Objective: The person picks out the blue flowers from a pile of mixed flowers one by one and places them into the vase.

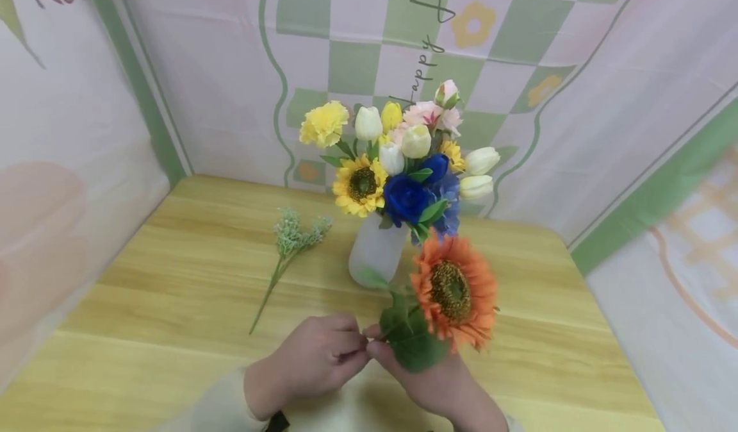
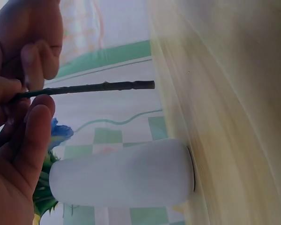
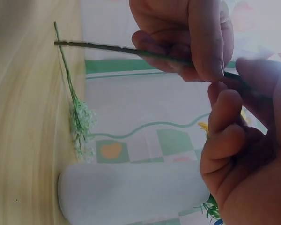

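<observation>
An orange sunflower [image 1: 453, 291] with a dark centre and broad green leaves leans over my right hand [image 1: 429, 381] in the head view. Both hands pinch its thin stem, fingertips close together. My left hand [image 1: 314, 361] grips the stem just beside the right fingertips. Below the hands, the bare lower stem [image 2: 107, 87] sticks out in the left wrist view, its cut end free above the table. Behind the hands stands a white vase [image 1: 375, 252] filled with flowers, among them a yellow sunflower [image 1: 362, 183], a blue rose [image 1: 406, 199] and white tulips [image 1: 368, 123].
A sprig of small pale green blossoms [image 1: 291, 236] lies on the wooden table [image 1: 190, 278], left of the vase. Printed cloth [image 1: 354, 66] with green checks hangs behind the table, and more cloth [image 1: 69, 163] hangs on the left side.
</observation>
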`<state>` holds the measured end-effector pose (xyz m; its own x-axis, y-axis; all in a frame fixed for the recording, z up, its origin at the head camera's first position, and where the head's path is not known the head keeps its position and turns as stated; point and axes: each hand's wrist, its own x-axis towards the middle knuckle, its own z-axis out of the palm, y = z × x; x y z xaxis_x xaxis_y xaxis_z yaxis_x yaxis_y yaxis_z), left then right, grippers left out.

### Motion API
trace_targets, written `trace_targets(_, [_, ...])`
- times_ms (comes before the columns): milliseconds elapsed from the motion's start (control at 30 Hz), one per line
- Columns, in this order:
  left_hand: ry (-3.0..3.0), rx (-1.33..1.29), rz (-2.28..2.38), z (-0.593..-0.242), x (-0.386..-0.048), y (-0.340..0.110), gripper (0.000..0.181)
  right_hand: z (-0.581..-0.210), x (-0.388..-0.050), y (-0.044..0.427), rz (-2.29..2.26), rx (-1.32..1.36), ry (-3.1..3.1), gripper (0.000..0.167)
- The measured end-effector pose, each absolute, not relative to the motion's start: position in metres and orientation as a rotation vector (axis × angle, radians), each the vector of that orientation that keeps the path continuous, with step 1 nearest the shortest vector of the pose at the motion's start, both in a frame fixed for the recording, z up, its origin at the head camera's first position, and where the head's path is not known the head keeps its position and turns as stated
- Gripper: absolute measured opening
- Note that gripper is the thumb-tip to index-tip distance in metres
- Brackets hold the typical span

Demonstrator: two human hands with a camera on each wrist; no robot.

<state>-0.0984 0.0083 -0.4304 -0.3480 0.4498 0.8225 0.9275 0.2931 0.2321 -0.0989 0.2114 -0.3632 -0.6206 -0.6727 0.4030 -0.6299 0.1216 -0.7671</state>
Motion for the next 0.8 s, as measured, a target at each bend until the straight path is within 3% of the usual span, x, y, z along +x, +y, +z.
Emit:
trace_targets(67, [-1.972, -1.24, -0.97, -0.429, -0.1, 0.01, 0.027, -0.377, -0.087, 0.213, -1.486, -1.091, 2.598, 0.013])
trace_targets(200, [-2.161, -1.255, -0.989, -0.425, -0.112, 0.005, 0.036, -0.382, -0.092, 0.219, -1.598, -1.052, 2.692, 0.017])
trace_targets(400, [-2.56, -0.807, -1.067, -0.412, -0.161, -0.012, 0.03, -0.368, -0.101, 0.233, -1.689, -1.054, 2.777, 0.02])
trace_targets(633, [-2.708, -0.333, -1.523, -0.41, -0.215, -0.014, 0.079, -0.364, -0.101, 0.241, -1.692, -0.941, 2.761, 0.012])
trace_targets(800, [-2.666, -0.393, -1.721, -0.418, -0.23, 0.0, 0.08, -0.363, -0.1, 0.243, -1.678, -0.951, 2.775, 0.015])
